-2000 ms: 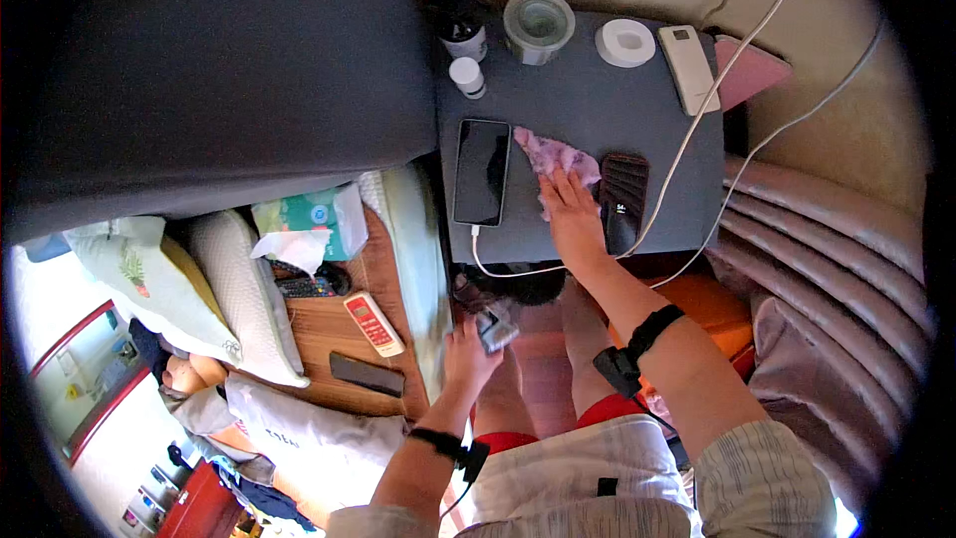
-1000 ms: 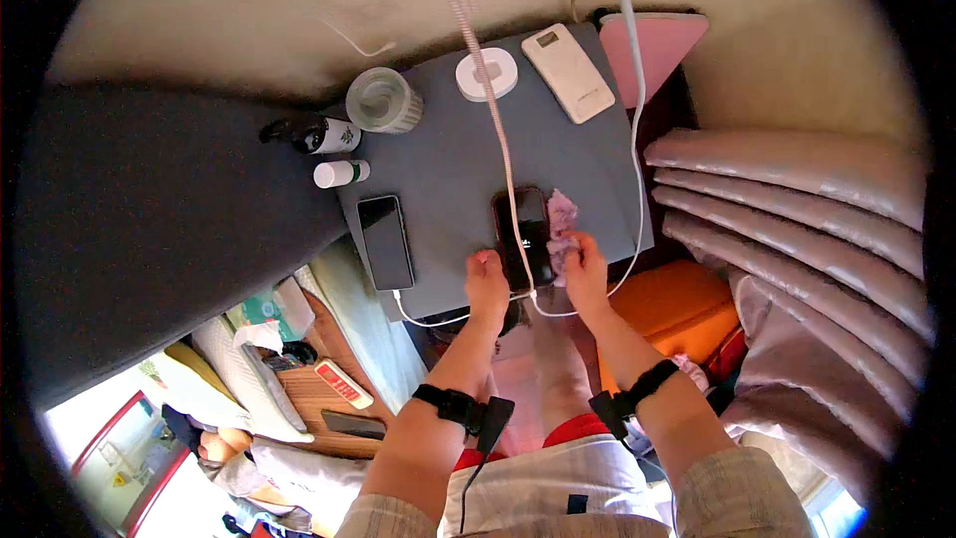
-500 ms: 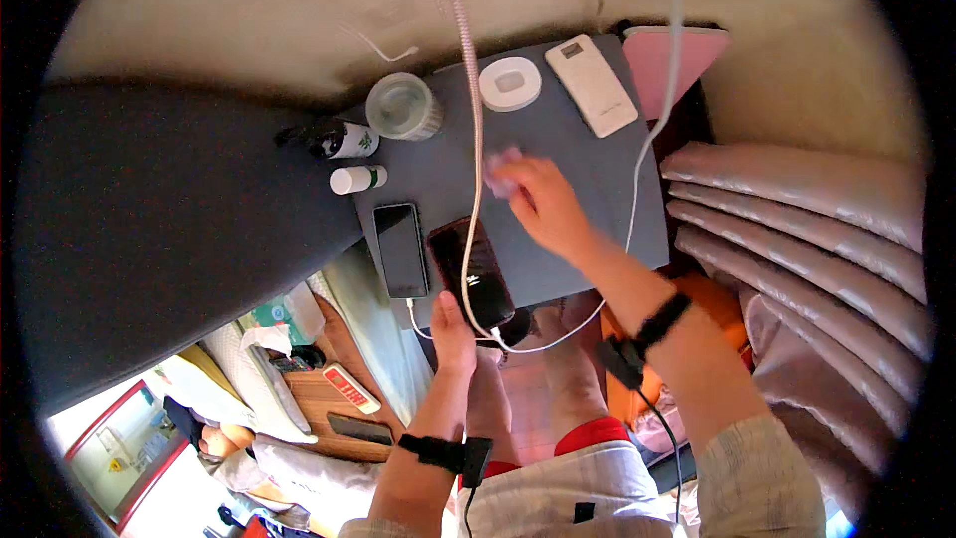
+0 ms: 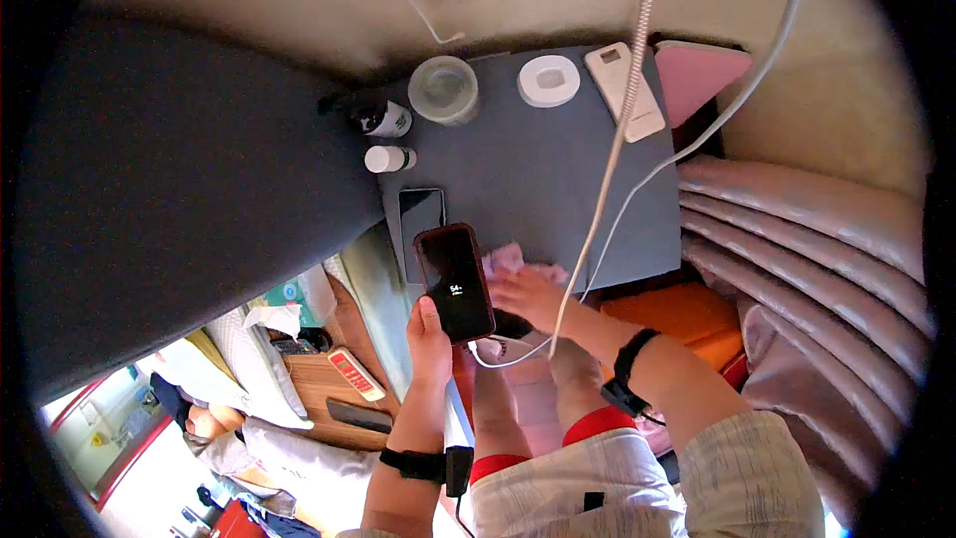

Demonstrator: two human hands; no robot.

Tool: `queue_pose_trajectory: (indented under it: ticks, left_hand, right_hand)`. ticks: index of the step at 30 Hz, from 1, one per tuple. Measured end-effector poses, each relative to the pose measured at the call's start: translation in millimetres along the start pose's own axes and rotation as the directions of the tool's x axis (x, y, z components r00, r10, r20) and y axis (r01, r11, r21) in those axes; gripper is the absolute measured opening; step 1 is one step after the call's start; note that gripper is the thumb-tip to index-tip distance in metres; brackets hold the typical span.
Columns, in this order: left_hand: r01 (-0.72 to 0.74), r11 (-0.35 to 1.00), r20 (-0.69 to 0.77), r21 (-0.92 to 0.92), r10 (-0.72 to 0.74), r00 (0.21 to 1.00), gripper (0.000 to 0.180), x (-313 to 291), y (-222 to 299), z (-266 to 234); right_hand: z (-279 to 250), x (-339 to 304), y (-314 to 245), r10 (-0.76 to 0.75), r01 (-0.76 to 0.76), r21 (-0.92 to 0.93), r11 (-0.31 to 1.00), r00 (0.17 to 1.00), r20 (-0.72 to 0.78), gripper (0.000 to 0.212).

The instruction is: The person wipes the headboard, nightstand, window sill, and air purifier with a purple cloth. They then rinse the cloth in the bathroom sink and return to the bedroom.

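Observation:
My left hand [image 4: 430, 344] grips a smartphone [image 4: 455, 284] in a dark case, held over the table's front edge with its screen lit. A white charging cable [image 4: 518, 359] is plugged into its lower end. Beside it, my right hand [image 4: 530, 299] presses on a crumpled pink cloth [image 4: 508, 261] at the front edge of the grey table [image 4: 528, 169]; its fingertips are partly hidden in the cloth. A second phone [image 4: 421, 207] lies flat on the table, partly covered by the held one.
Along the back stand a clear round container [image 4: 444, 90], a white oval case [image 4: 549, 81] and a white power bank [image 4: 625, 95]. A dark bottle [image 4: 383, 120] and a white bottle [image 4: 389, 158] stand at the left. A beige braided cable [image 4: 617, 139] hangs across the view.
My left hand has lifted the smartphone slightly, over part of the second phone. My right hand has brought the pink cloth from mid-table to the front edge. The view has shifted.

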State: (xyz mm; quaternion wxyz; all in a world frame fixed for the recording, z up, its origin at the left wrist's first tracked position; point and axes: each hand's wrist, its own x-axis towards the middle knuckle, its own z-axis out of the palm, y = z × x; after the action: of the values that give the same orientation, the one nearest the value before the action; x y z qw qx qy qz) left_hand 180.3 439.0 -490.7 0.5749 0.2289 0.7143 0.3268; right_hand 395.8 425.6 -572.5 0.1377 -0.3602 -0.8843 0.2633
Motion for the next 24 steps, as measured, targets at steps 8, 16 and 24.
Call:
queue_pose_trajectory:
  ticks: [8,16,24]
  left_hand:
    - [-0.098,0.971,0.047,0.219,0.090,0.995,0.048,28.0,-7.7,21.0]
    - [-0.174,0.900,0.116,0.400,0.139,0.984,0.049,69.5,24.1,79.4]
    - [-0.221,0.808,0.052,0.547,0.231,0.972,0.039,100.8,7.2,88.1]
  right_hand:
    - [-79.8,15.0,94.6,0.810,-0.474,0.759,0.447,0.574,-0.119,0.034]
    - [-38.6,-19.4,65.6,0.663,-0.569,0.361,0.739,0.708,-0.243,0.051]
    - [-31.2,-81.4,-39.1,0.550,-0.485,0.370,0.792,0.830,-0.088,0.045]
